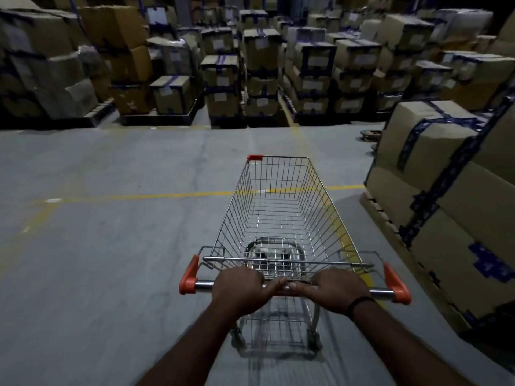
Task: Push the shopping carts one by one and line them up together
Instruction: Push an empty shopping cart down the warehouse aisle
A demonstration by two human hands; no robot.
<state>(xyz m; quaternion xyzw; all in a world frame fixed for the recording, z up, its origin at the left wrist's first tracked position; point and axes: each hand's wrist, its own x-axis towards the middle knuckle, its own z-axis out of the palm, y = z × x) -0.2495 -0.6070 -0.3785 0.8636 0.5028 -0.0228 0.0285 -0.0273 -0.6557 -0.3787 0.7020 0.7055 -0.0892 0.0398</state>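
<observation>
Hands grip the silver wire shopping cart (281, 215) by its metal handlebar (295, 286). Left hand (238, 289) and right hand (338, 291) have fingers clenched around it, thumbs touching mid-bar.

Dim, even light is falling from above, leaving the concrete floor (111, 246) as the brightest grey patch while the far stacked boxes (250, 57) are sinking into murk. A soft shadow is pooling under the shopping cart (281, 218). The wide lens is bowing the near boxes (446, 190) at the right edge, the forearms (195, 344) are smearing with blur, and the top right corner is going almost black.
</observation>
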